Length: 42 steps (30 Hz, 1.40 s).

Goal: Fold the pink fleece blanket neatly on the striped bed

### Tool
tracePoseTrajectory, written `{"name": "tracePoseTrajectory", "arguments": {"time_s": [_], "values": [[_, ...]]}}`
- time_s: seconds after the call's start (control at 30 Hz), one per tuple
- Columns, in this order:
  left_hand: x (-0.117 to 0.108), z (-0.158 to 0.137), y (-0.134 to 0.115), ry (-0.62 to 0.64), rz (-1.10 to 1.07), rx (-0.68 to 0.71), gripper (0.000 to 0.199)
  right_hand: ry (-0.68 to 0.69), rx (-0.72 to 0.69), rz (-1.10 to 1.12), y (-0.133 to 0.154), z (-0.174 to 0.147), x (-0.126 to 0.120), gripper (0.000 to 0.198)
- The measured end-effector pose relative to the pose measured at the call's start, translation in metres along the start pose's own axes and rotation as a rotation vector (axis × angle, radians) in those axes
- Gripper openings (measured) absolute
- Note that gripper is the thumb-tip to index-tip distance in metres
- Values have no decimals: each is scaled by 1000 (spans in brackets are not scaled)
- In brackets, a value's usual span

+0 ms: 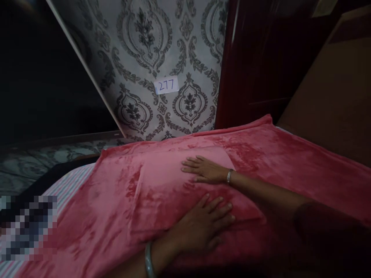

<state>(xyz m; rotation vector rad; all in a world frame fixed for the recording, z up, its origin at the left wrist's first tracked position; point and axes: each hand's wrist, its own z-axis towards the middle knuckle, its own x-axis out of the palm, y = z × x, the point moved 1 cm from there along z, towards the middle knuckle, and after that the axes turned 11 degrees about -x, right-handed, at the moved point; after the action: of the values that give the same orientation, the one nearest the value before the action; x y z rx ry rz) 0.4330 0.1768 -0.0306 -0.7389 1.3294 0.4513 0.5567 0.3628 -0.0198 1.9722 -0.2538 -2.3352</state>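
A folded pink-and-red plush cloth [162,173], roughly rectangular, lies on a larger pink plush blanket [98,193]. Flat on its upper part rests my right hand [205,170], fingers spread, with a thin bracelet [229,176] at the wrist. Nearer to me, my left hand [199,224] lies palm down on the lower part, fingers apart, a wide bangle [148,258] on that wrist. Neither hand grips anything. The cloth's near edge is partly hidden by my left hand and forearm; what kind of item it is I cannot tell.
Striped fabric [71,183] shows under the blanket at the left. Behind stands a patterned wall [162,46] with a paper label [166,85] reading 277. A dark red glossy panel [255,69] rises at the back right, beside a brown surface [333,100].
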Motion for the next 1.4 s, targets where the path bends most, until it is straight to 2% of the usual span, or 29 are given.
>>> {"name": "tracePoseTrajectory", "arguments": {"time_s": [0.1, 0.2, 0.27, 0.33, 0.4, 0.47, 0.57, 0.63, 0.7, 0.77, 0.83, 0.97, 1.03, 1.07, 1.13, 1.17, 1.23, 1.33, 1.4], "values": [[4, 1, 1, -8, 24, 12, 64, -13, 180, -30, -39, 2, -6, 60], [4, 3, 1, -16, 50, -4, 61, 46, 480, -58, -73, -1, -19, 56], [3, 4, 0, -25, 61, -15, 60, 84, 646, -83, -83, -5, -29, 56], [2, 1, -2, -40, 59, -6, 60, 63, 689, -114, -80, -6, -36, 59], [3, -5, -4, -69, 52, -5, 63, -10, 571, -129, -62, -2, -39, 62], [6, -17, -6, -131, 69, -55, 63, -64, 362, -116, -32, 6, -35, 62], [17, -41, -9, -285, 139, -234, 65, -22, 50, -35, 20, 21, -17, 61], [27, -56, -12, -370, 181, -385, 71, 30, -80, 25, 44, 31, -3, 59], [37, -68, -14, -417, 220, -507, 79, 62, -143, 44, 50, 42, 9, 59], [45, -74, -17, -433, 262, -559, 86, 74, -139, 19, 35, 52, 16, 61], [51, -76, -18, -436, 298, -562, 88, 68, -24, -31, 6, 59, 15, 61], [57, -77, -15, -406, 302, -555, 88, 76, 470, -83, -59, 53, -3, 57], [58, -78, -12, -377, 277, -561, 88, 84, 632, -96, -73, 47, -13, 57], [58, -78, -11, -366, 264, -560, 87, 74, 664, -112, -74, 45, -16, 58], [56, -80, -9, -379, 245, -551, 83, 23, 607, -148, -62, 50, -17, 60], [54, -82, -9, -400, 240, -552, 82, -10, 518, -158, -50, 56, -15, 60], [50, -85, -8, -454, 240, -584, 82, -42, 250, -145, -18, 72, -5, 61], [49, -93, -6, -540, 270, -682, 89, 30, -101, -54, 27, 100, 16, 59], [54, -98, -4, -562, 290, -709, 94, 86, -193, -10, 40, 116, 26, 59]]}}
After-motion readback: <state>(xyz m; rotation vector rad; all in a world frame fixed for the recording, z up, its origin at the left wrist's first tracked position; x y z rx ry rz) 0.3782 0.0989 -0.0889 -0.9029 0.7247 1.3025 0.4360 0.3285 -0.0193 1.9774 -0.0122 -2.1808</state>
